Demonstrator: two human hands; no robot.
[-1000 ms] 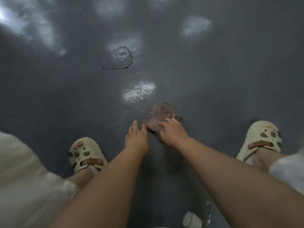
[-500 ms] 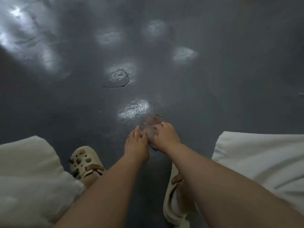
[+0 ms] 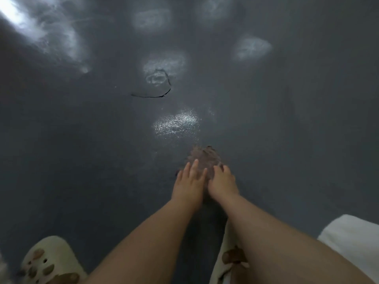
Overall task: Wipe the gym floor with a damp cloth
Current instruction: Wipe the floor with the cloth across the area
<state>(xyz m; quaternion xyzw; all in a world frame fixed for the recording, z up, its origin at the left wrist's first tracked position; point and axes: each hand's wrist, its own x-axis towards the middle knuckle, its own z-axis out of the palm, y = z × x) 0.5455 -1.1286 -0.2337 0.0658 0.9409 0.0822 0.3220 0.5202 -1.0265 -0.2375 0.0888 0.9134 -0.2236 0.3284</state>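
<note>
Head view: the gym floor (image 3: 287, 140) is being wiped with a brownish damp cloth (image 3: 205, 157), which is lying bunched on the dark grey surface just ahead of the person, between the 2 hands and a bright wet-looking patch (image 3: 176, 124) further out. The stroke is probably best done with even downward pressure from both palms, the cloth being kept flat, not bunched, so that more of it is meeting the floor, and with overlapping passes being carried toward the sheen ahead. The black curved mark (image 3: 152, 95) beyond that patch may be a crack or a scuff; it cannot be told which, and the cloth could snag there if it is raised. The left hand (image 3: 189, 185) is being held flat, its fingers (image 3: 194, 166) straight and slightly spread, pressing on the near edge of the cloth. The right hand (image 3: 222, 184) is being laid beside it, nearly touching it, with fingers somewhat bent over the cloth's near right side; whether the fabric is being pinched or merely pressed cannot be told. 2 pale clogs are being worn, the left one (image 3: 49, 261) well apart from the cloth.
</note>
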